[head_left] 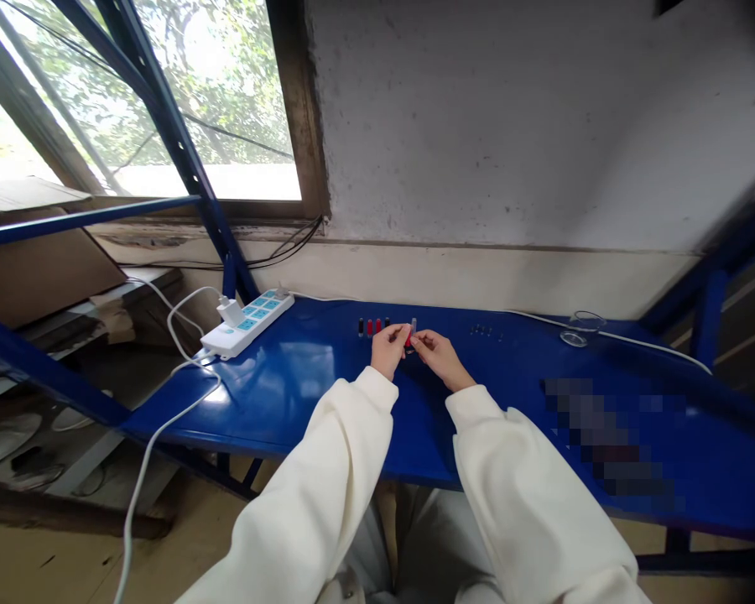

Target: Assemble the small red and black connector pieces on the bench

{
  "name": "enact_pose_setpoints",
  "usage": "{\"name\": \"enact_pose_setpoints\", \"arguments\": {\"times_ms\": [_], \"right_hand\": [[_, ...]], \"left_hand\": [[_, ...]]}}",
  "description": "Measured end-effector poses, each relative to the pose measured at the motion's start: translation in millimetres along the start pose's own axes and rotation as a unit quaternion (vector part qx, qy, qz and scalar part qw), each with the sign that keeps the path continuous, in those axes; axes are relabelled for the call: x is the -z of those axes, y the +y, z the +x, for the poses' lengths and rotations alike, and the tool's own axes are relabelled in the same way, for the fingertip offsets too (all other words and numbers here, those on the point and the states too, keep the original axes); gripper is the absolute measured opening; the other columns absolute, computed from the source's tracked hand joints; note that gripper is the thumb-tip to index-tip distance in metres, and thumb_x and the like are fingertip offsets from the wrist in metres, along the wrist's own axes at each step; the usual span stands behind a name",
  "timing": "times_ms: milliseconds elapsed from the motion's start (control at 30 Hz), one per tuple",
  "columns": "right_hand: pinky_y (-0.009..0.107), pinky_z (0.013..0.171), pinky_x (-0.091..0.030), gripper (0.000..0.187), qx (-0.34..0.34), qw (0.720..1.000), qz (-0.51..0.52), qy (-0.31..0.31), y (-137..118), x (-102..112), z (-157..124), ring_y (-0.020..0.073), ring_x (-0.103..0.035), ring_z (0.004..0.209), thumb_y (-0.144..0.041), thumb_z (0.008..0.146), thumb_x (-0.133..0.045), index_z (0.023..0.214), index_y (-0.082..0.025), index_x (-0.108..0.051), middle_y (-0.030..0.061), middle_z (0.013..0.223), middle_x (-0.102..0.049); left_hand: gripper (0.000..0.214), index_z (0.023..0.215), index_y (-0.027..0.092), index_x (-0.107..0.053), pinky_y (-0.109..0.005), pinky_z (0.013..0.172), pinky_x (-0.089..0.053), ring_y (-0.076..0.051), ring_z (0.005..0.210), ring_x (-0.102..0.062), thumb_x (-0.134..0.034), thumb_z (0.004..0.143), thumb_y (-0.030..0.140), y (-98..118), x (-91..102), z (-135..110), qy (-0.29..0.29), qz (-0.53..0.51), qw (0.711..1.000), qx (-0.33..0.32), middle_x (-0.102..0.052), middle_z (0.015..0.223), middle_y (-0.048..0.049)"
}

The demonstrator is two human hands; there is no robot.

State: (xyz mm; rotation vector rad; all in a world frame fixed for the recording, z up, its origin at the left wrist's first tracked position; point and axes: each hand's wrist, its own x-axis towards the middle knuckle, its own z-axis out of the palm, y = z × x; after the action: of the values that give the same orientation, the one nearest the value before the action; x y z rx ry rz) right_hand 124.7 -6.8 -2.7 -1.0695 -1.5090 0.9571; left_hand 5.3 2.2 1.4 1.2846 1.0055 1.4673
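Note:
My left hand (390,349) and my right hand (439,354) meet above the blue table, fingertips pinched together. Between them shows a small red piece (408,340), partly covered by the fingers; its exact kind is too small to make out. Just behind the hands stands a slim clear-grey piece (413,323). Left of them is a short row of small upright cylinders, with a black one (361,328) at the end and a red one (370,328) beside it. Several tiny metallic bits (481,330) lie to the right of my right hand.
A white power strip (248,325) with a plug and cable sits at the table's left end. On the right are a clear round container (574,338), a white cable (658,352) and a pixelated dark object (604,445). Blue frame posts (210,201) flank the table (277,411).

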Motion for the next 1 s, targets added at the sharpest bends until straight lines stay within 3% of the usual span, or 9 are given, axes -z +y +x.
{"name": "enact_pose_setpoints", "arguments": {"times_ms": [167,367,500,633,867,1000], "right_hand": [[0.028,0.065,-0.042,0.028,0.023,0.999,-0.014,-0.039,2,1,0,0.0134,-0.055,0.065,-0.043,0.069,-0.058,0.071,-0.016,-0.055,0.0031,0.071,-0.060],[0.026,0.060,-0.041,0.027,0.048,0.995,-0.075,-0.035,5,3,0,0.0132,-0.053,0.061,-0.044,0.070,-0.055,0.072,-0.017,-0.055,0.0029,0.069,-0.061],[0.025,0.055,-0.038,0.025,0.055,0.976,-0.206,0.037,8,9,3,0.0120,-0.048,0.054,-0.041,0.070,-0.053,0.068,-0.017,-0.056,0.0015,0.061,-0.058],[0.025,0.057,-0.038,0.021,0.013,0.956,-0.272,0.110,19,21,17,0.0136,-0.052,0.057,-0.037,0.069,-0.053,0.068,-0.016,-0.057,0.0027,0.062,-0.059],[0.023,0.057,-0.038,0.015,-0.042,0.920,-0.368,0.127,40,43,55,0.0135,-0.055,0.062,-0.031,0.069,-0.054,0.072,-0.016,-0.058,0.0036,0.069,-0.063],[0.022,0.054,-0.035,0.014,-0.055,0.911,-0.393,0.116,47,47,69,0.0139,-0.055,0.063,-0.031,0.070,-0.056,0.070,-0.017,-0.059,0.0033,0.069,-0.063]], "left_hand": [[0.036,0.082,0.011,-0.065,-0.019,0.042,-0.033,-0.004,0.040,-0.039,-0.055,0.071,0.044,1,0.4,-1,-0.020,0.016,1.000,0.009,-0.049,0.049,0.0018],[0.030,0.093,0.014,-0.060,-0.018,0.045,-0.036,-0.006,0.048,-0.045,-0.054,0.073,0.035,-1,0.2,-1,-0.043,0.007,0.999,0.024,-0.050,0.056,0.0015],[0.029,0.100,0.016,-0.053,-0.017,0.046,-0.038,-0.006,0.050,-0.047,-0.053,0.074,0.029,-7,-0.6,3,-0.007,0.021,0.999,0.033,-0.051,0.063,0.0014],[0.016,0.084,0.014,-0.057,-0.019,0.049,-0.039,-0.007,0.051,-0.049,-0.048,0.075,0.022,-12,-1.6,2,-0.052,0.092,0.993,0.046,-0.054,0.061,-0.0006],[0.018,0.083,0.018,-0.060,-0.022,0.059,-0.041,-0.010,0.056,-0.051,-0.045,0.074,0.017,-12,-5.1,-9,-0.093,0.265,0.957,-0.065,-0.059,0.064,-0.0005],[0.020,0.086,0.019,-0.060,-0.022,0.058,-0.040,-0.011,0.057,-0.050,-0.044,0.074,0.018,-10,-6.7,-11,-0.099,0.320,0.938,-0.092,-0.058,0.066,-0.0008]]}}
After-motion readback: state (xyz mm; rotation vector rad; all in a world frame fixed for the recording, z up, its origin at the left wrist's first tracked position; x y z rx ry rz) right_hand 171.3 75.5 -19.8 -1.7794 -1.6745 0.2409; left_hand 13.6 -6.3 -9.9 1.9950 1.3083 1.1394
